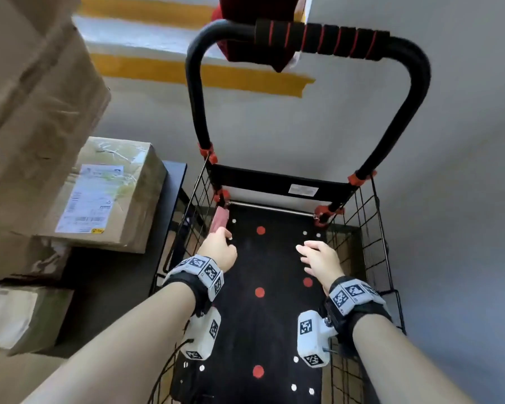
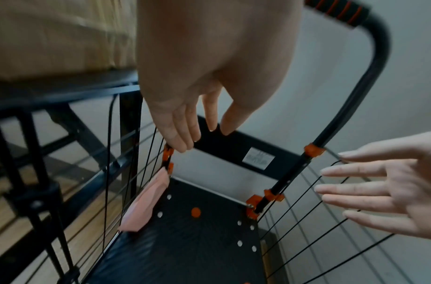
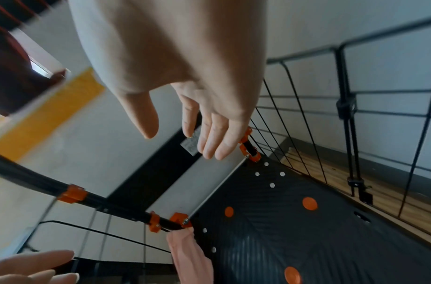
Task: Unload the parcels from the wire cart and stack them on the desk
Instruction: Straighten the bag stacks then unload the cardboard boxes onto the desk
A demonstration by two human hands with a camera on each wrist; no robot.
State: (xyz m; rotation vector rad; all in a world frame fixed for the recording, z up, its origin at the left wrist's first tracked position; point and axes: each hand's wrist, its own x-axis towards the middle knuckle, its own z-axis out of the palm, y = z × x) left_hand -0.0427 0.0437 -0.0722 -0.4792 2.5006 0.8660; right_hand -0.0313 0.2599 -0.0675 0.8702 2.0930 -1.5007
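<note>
Hands, left (image 1: 219, 248) and right (image 1: 321, 258), hover spread-fingered, holding nothing, above pink parcel (image 1: 219, 220) in wire cart (image 1: 370, 228).

A black wire cart (image 1: 370, 228) with a foam-gripped handle is standing beside the dark desk (image 1: 172, 182), where taped brown cardboard parcels (image 1: 105, 196) are sitting stacked, while a slim pink parcel (image 2: 146, 201) is leaning upright against the cart's left wall.
</note>
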